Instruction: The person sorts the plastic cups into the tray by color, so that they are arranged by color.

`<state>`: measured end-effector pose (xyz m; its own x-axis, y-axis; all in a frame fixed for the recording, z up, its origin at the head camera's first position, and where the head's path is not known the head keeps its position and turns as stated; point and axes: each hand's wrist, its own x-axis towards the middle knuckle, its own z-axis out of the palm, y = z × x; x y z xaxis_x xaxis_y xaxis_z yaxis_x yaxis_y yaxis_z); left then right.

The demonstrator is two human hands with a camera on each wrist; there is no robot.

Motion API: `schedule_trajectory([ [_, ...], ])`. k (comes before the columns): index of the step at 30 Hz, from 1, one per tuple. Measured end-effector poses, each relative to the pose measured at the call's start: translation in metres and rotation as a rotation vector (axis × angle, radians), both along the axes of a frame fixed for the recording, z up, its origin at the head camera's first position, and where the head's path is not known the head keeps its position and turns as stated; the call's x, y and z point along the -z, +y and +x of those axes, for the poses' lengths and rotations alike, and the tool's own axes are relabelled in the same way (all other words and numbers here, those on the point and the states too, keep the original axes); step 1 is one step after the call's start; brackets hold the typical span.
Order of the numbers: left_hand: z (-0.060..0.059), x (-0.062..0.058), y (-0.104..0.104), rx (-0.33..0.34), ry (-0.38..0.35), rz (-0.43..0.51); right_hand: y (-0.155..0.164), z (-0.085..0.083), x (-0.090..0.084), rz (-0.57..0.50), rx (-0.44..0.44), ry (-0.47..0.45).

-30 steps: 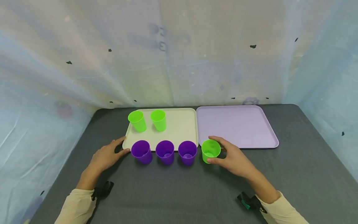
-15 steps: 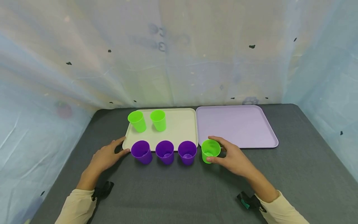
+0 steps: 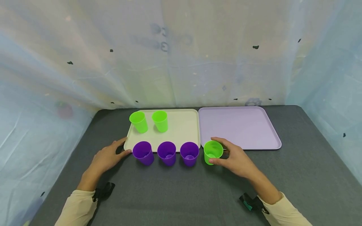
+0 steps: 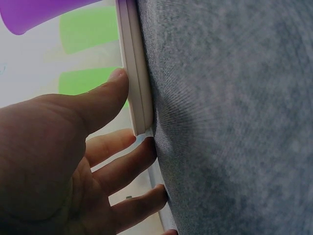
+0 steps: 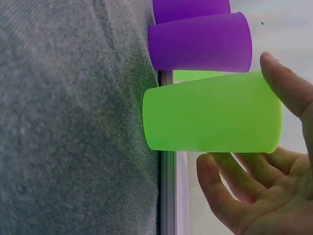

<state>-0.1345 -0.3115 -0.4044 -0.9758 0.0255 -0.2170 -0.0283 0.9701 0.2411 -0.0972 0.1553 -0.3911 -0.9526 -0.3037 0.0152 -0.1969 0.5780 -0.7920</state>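
My right hand (image 3: pixel 236 158) is around a green cup (image 3: pixel 212 152) that stands upright on the dark cloth, thumb at its near rim and fingers along its far right side. In the right wrist view, the thumb (image 5: pixel 286 83) touches the cup's rim. My left hand (image 3: pixel 106 158) rests at the front left corner of a cream tray (image 3: pixel 183 125). The left thumb (image 4: pixel 107 95) touches the tray's front edge, and the fingers lie fairly straight past the corner. Three purple cups (image 3: pixel 167 153) stand in a row along the tray's front edge, left of that green cup.
Two more green cups (image 3: pixel 160 121) stand on the cream tray's left part. A lilac tray (image 3: pixel 237 125) lies right beside the cream one. Pale curtains (image 3: pixel 181 62) hang behind and to both sides of the dark table (image 3: pixel 175 197).
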Motion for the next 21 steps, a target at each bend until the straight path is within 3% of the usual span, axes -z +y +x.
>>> schedule_trajectory([
  [14, 0.0019, 0.0026, -0.0005, 0.003, 0.007, -0.002, 0.0000, -0.0009, 0.0068, -0.074, -0.002, 0.006],
  [21, 0.0011, -0.0005, 0.0014, 0.007, 0.019, -0.001, 0.0029, -0.0006, 0.0010, -0.117, 0.020, 0.079],
])
